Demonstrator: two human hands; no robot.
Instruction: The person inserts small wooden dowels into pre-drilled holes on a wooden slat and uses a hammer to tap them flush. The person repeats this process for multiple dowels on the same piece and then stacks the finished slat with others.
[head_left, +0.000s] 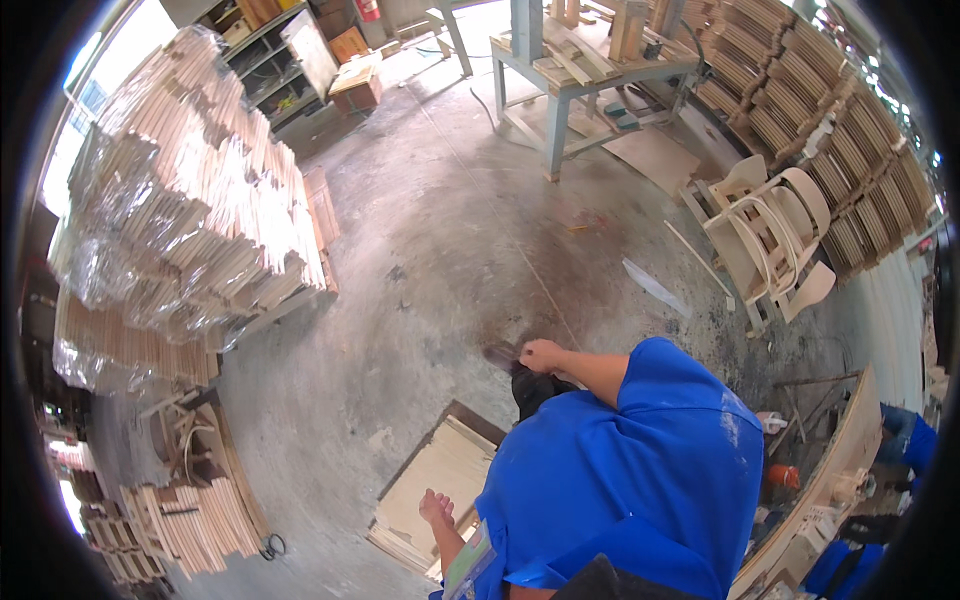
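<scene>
Blue shirt (630, 470): soft, creased cloth, chalky dust smudged on one shoulder, seen from right above.
Left hand (436, 508): held low with the elbow bent, fingers loosely curled; contact with the panels can't be told tbh.
Right hand (540, 355): forearm angled across in front, fingers bunched together; whether anything's gripped can't be made out.
Pale panels (437, 475): flat, smooth-looking, stacked low on the floor, seen beneath and beside the left hand.
Concrete floor (420, 260): scuffed grey, kinda blotchy.
Curved chair parts (770, 235): pale, rounded, piled off to the right.
Wrapped stack (200, 200): thin slats under shiny crinkled plastic.
Workbench (557, 130): chunky blue-grey legs, wood pieces heaped on top.
</scene>
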